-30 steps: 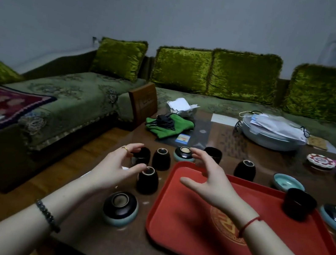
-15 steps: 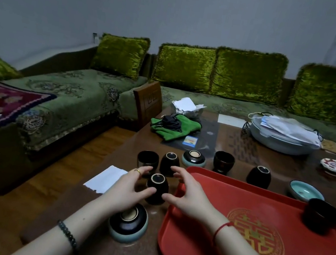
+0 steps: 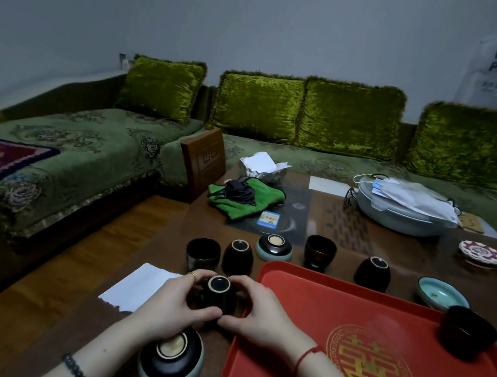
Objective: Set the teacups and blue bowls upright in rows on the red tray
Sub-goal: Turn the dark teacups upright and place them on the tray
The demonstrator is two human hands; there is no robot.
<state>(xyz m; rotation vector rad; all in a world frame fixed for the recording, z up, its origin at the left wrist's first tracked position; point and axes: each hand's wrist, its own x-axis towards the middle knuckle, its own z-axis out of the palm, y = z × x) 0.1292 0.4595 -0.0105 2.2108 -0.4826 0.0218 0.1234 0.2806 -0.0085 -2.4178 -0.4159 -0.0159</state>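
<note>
An upside-down dark teacup (image 3: 218,289) stands on the table just left of the red tray (image 3: 304,299). My left hand (image 3: 175,303) and my right hand (image 3: 256,313) wrap around it from either side. An upside-down blue bowl (image 3: 170,361) sits below my left wrist. Behind the hands stand an upright teacup (image 3: 202,253), an inverted one (image 3: 238,257), an inverted blue bowl (image 3: 274,247), an upright teacup (image 3: 319,252) and an inverted teacup (image 3: 373,272). One upright teacup (image 3: 466,331) stands on the tray. An upright blue bowl (image 3: 441,293) lies beyond the tray.
A green cloth (image 3: 243,199), a small card (image 3: 269,218), a lidded grey dish (image 3: 401,210) and a round coaster (image 3: 480,253) lie further back on the wooden table. White paper (image 3: 138,286) lies at the table's left edge. A green sofa runs behind and to the left.
Both hands have drawn back toward me and closed around the inverted teacup left of the tray. The view has shifted, so the tray sits further right.
</note>
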